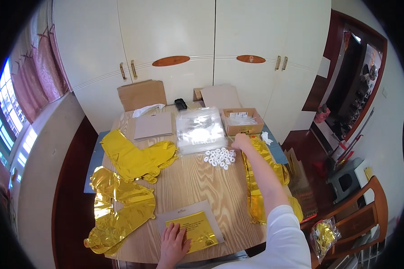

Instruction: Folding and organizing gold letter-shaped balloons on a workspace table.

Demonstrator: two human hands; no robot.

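Note:
Near the front edge of the wooden table, my left hand [173, 242] lies open, fingers stretched over a folded gold foil piece [196, 229]. That foil rests on a grey card [189, 210] with a hanger slot at its top. My right arm reaches far across to the back right. There my right hand [242, 141] is closed, between the small white rings [220, 157] and a pile of gold foil balloons [256, 197]. Whatever its fingers hold, if anything, is hidden. A stack of clear plastic bags [200, 129] lies just left of that hand.
More flat gold foil balloons [137, 154] cover the table's left side. At the back are grey cards [153, 125], a cardboard box [242, 127] of clear plastic pieces, and a black object [180, 104]. A wooden chair [368, 215] with a bagged gold item [325, 236] stands right.

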